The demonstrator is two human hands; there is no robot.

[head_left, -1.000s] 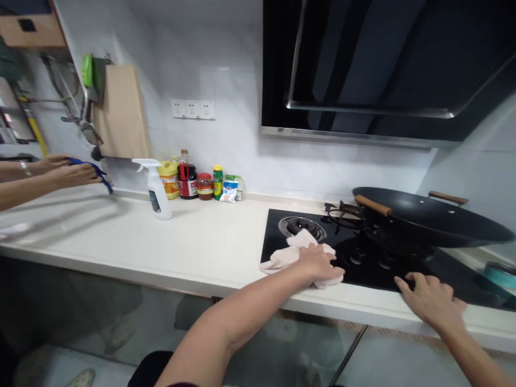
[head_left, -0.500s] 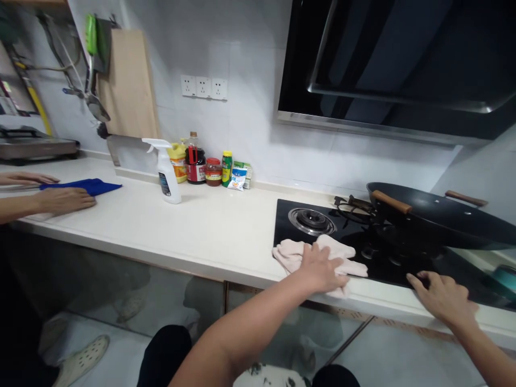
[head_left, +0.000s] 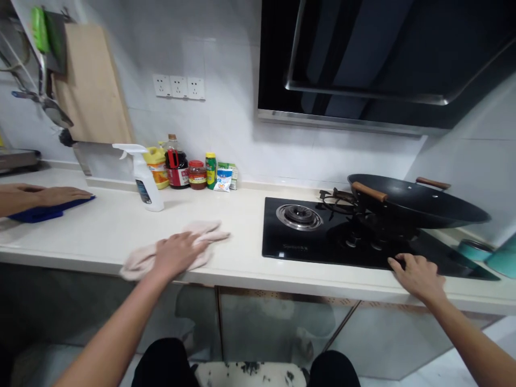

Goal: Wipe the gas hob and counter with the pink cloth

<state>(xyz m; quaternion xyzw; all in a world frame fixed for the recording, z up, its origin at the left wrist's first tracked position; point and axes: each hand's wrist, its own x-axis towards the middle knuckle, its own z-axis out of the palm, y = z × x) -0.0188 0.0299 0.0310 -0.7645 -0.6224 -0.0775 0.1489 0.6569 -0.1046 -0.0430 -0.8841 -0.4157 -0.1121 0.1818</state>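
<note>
My left hand (head_left: 177,253) lies over a pale pink cloth (head_left: 139,262), pressing it on the white countertop (head_left: 242,236) left of the stove. Its fingers bend over the cloth, and the cloth spreads out beyond them on both sides. My right hand (head_left: 419,277) rests at the front edge of the black gas stove (head_left: 318,247), thumb apart and fingers loosely bent, with nothing in it. Behind that hand, a large dark wok (head_left: 419,201) with wooden handles sits over the right burner. The left burner (head_left: 299,215) is bare.
A white spray bottle (head_left: 147,185) stands on the counter left of the seasoning bottles and jars (head_left: 197,174). At far left, another person's hand (head_left: 60,196) presses a blue cloth (head_left: 38,215). The range hood (head_left: 363,64) hangs above the stove; a teal container (head_left: 475,250) stands at right.
My left hand has slid the pink cloth leftward from the stove's front corner onto the counter. My right hand stays by the stove edge. The view has shifted slightly right.
</note>
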